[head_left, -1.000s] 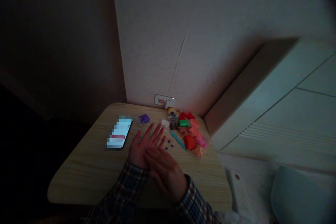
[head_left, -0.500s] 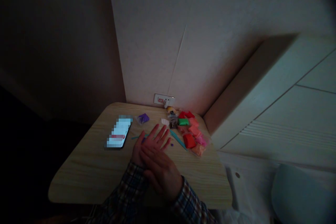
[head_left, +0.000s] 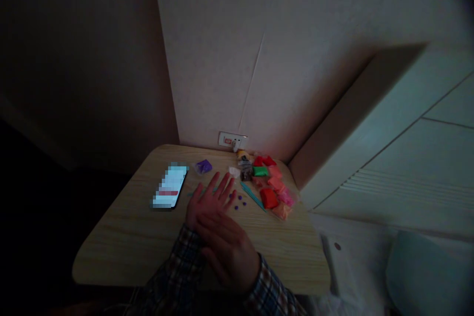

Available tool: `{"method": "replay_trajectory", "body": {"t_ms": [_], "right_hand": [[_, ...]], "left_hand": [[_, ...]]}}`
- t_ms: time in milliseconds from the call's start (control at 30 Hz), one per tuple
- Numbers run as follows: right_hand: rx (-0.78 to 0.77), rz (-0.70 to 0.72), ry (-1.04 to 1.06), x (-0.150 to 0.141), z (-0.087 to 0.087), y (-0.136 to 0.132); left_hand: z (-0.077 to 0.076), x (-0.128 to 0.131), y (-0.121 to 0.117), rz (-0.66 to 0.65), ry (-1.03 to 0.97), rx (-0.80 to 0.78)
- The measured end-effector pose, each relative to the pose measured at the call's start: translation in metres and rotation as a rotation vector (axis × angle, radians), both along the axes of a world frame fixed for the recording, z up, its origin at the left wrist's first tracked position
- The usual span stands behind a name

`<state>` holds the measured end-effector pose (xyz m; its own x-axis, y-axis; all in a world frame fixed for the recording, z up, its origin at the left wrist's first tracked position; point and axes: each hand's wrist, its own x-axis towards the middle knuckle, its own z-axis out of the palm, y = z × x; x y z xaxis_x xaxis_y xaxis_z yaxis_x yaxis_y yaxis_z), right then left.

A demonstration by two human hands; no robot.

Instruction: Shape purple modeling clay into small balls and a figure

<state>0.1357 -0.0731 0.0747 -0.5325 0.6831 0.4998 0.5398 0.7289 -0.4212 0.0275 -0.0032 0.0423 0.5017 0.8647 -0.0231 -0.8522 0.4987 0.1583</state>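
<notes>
My left hand (head_left: 209,203) is palm up over the table, its fingers spread apart. Across its palm and wrist lies my right hand (head_left: 228,244), fingers stretched out flat. Whatever may be between the two palms is hidden. Several small purple balls (head_left: 240,197) rest on the table just right of my left fingertips. Turquoise stick-shaped tools (head_left: 253,196) lie a little farther right, and another thin turquoise stick is partly covered by my left hand. A clear bag with a purple lump (head_left: 203,166) sits beyond the left fingers.
On the wooden table (head_left: 122,237), a phone (head_left: 170,186) with a lit screen lies at the left. Bags of coloured clay, among them a red one (head_left: 268,198) and a green one (head_left: 260,171), crowd the right side. A wall socket (head_left: 232,140) is behind the table.
My left hand has shifted slightly left, and more of the purple balls show beside its fingers. My right hand has slid a little over the left palm. The camera view has moved slightly.
</notes>
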Motion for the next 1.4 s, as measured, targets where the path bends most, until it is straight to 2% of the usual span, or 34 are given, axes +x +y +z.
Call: {"method": "replay_trajectory", "body": {"t_ms": [67, 133, 233, 300, 367, 433, 500, 567, 667, 733, 800, 867, 967, 1100, 1167, 1267, 1400], "right_hand": [[0.01, -0.033, -0.001, -0.0002, -0.0007, 0.0008], [0.005, -0.065, 0.004, 0.0, -0.0003, 0.0009], [0.002, -0.001, 0.005, -0.0009, 0.0025, -0.0003], [0.013, 0.032, -0.008, -0.0021, 0.0038, -0.0004], [0.024, 0.0, -0.023, -0.0027, 0.0033, 0.0001], [0.018, -0.039, -0.029, -0.0025, 0.0021, 0.0002], [0.014, -0.011, -0.029, -0.0027, 0.0017, -0.0007], [0.008, 0.028, -0.035, -0.0038, 0.0019, -0.0012], [-0.003, -0.02, -0.055, -0.0054, 0.0015, 0.001], [-0.017, -0.044, -0.069, -0.0058, 0.0007, 0.0027], [-0.019, -0.006, -0.079, -0.0063, 0.0003, 0.0031], [-0.011, 0.026, -0.08, -0.0068, 0.0004, 0.0026], [0.003, -0.024, -0.075, -0.0061, 0.0008, 0.0017], [0.007, 0.008, -0.073, -0.0055, 0.0032, -0.0003], [0.021, 0.034, -0.063, -0.0065, 0.0043, -0.0004], [0.02, -0.034, -0.045, -0.0067, 0.0042, 0.0009], [-0.035, -0.032, -0.042, -0.0047, 0.0055, -0.0001]], "left_hand": [[-0.0014, 0.0006, -0.0001, -0.04, -0.001, -0.007], [-0.0022, 0.0, 0.0004, -0.013, -0.002, -0.015], [-0.0011, -0.0006, 0.0014, 0.045, -0.007, -0.003], [0.0006, 0.0, 0.001, 0.009, 0.004, 0.004], [0.0021, 0.0001, 0.0003, -0.023, 0.025, 0.007], [0.0026, -0.0008, 0.0001, 0.009, 0.037, 0.012], [0.002, -0.0015, 0.0005, 0.047, 0.031, 0.022], [0.0005, -0.0009, 0.0011, 0.015, 0.013, 0.038], [-0.0014, 0.0008, 0.0015, -0.048, 0.006, 0.038], [-0.0017, 0.0007, 0.0023, -0.008, 0.012, 0.018], [-0.0014, 0.0004, 0.0039, 0.044, 0.001, 0.006], [-0.0008, 0.0004, 0.0055, 0.028, -0.022, 0.008], [0.0005, -0.0001, 0.007, -0.01, -0.026, 0.023], [0.0024, -0.002, 0.0075, 0.068, -0.024, 0.031], [0.003, -0.0014, 0.007, 0.03, -0.028, 0.038], [0.0033, -0.0007, 0.0057, -0.035, -0.01, 0.063], [0.0028, -0.001, 0.0052, 0.05, -0.003, 0.047]]}}
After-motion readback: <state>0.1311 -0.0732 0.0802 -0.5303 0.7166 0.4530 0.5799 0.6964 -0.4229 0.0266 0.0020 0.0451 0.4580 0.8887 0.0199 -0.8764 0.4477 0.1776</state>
